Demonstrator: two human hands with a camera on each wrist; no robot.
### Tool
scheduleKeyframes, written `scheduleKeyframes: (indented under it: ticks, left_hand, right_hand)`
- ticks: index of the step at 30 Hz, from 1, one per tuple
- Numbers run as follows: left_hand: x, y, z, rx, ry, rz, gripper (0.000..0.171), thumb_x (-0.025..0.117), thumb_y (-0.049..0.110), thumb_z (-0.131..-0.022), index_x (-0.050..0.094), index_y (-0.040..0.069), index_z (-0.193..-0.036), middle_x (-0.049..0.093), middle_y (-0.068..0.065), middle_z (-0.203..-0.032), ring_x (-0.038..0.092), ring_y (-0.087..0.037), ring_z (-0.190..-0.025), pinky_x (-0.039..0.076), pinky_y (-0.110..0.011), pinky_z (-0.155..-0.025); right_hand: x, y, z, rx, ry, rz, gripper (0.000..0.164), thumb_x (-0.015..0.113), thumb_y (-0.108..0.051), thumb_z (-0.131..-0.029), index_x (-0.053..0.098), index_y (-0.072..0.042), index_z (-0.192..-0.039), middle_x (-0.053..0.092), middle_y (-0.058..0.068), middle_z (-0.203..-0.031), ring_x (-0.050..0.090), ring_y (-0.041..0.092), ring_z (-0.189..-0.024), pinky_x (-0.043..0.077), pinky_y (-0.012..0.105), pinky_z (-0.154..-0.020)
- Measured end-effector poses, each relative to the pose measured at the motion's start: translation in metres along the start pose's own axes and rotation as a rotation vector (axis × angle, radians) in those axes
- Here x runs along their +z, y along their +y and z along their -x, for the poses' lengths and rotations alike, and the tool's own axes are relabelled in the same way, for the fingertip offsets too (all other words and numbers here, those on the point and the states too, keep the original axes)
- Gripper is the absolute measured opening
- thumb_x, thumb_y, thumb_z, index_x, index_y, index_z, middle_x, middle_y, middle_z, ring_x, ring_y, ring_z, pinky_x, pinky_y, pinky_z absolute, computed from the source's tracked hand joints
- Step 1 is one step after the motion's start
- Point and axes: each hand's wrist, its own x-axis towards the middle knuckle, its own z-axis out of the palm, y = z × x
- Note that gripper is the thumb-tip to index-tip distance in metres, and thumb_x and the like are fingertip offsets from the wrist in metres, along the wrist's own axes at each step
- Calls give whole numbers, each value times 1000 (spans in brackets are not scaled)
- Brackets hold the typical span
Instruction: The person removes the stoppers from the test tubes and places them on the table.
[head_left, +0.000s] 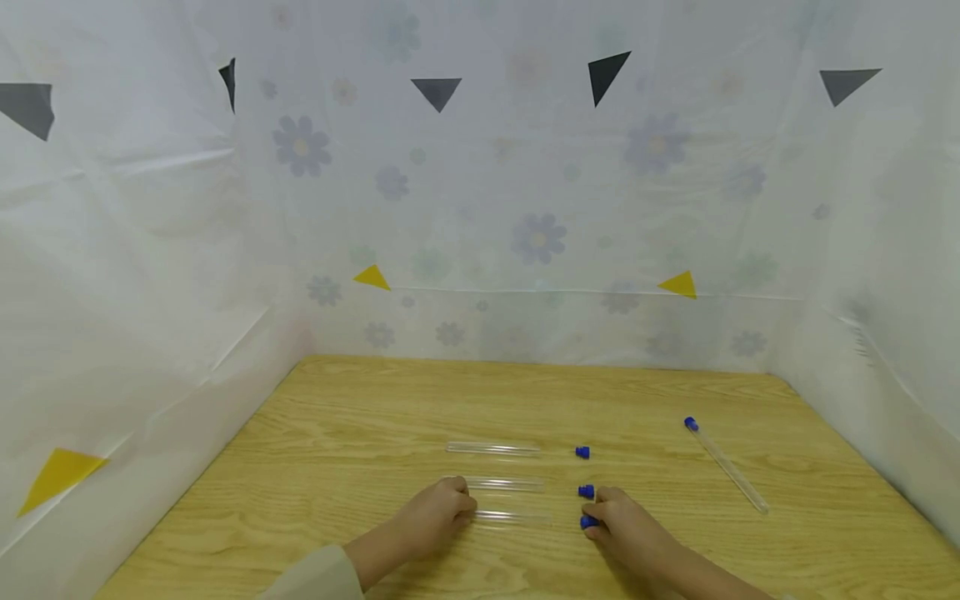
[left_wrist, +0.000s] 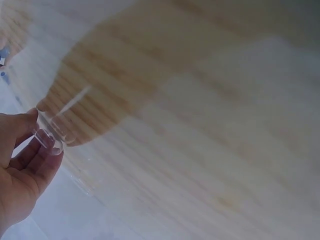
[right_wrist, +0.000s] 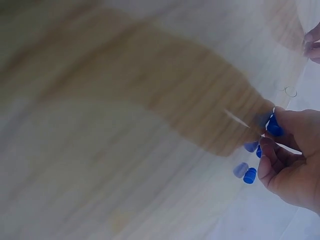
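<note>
Three clear test tubes lie one behind another on the wooden table. My left hand [head_left: 441,518] pinches the rounded left end of the nearest test tube [head_left: 510,517], which is also visible as a glass end [left_wrist: 50,142] between thumb and fingers in the left wrist view. The middle tube [head_left: 504,483] and the far tube [head_left: 492,448] lie parallel behind it. Between the thumb and fingers of my right hand [head_left: 626,527] is the nearest blue cap [head_left: 588,522], seen again as a blue cap [right_wrist: 274,126] in the right wrist view. Two more caps, a middle cap [head_left: 586,492] and a far cap [head_left: 582,452], lie behind it.
A test tube with a blue cap on its end [head_left: 727,467] lies slanted on the right of the wooden table [head_left: 337,417]. White flowered sheets [head_left: 480,192] surround the table at the back and sides, with black and yellow triangles on them.
</note>
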Motion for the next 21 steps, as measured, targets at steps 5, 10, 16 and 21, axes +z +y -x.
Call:
scheduleKeyframes:
  ticks: [5,10,16,21]
  left_hand:
    - [-2,1,0,1,-8,-5,7,70,6,-80,70,6,-86,61,-3,-87,60,-10,-79,49,-6,-68]
    - [-2,1,1,-16,-27,-10,9,70,6,-79,69,8,-88,60,-2,-89,60,-10,-81,50,-7,-69]
    - [-1,0,1,-27,-37,5,9,70,6,-79,69,8,-88,60,-2,-89,60,-9,-80,50,-8,-68]
    - [0,-2,0,-27,-36,14,4,69,8,-81,68,8,-85,59,-2,-88,58,-6,-78,49,-9,-66]
  right_hand:
    - [-1,-1,1,6,-2,-5,22,67,-7,-82,67,8,-97,51,-2,-78,45,2,-70,44,18,-54]
    - [-2,-2,1,6,-12,-14,22,66,-8,-82,67,8,-98,52,-1,-79,46,2,-70,44,18,-54]
    - [-3,-2,0,34,-30,-31,24,66,-9,-83,67,8,-100,53,-1,-81,47,4,-71,45,19,-55]
    - [-3,-2,0,36,-30,-36,24,66,-10,-83,67,7,-100,52,-1,-80,44,2,-70,43,19,-54]
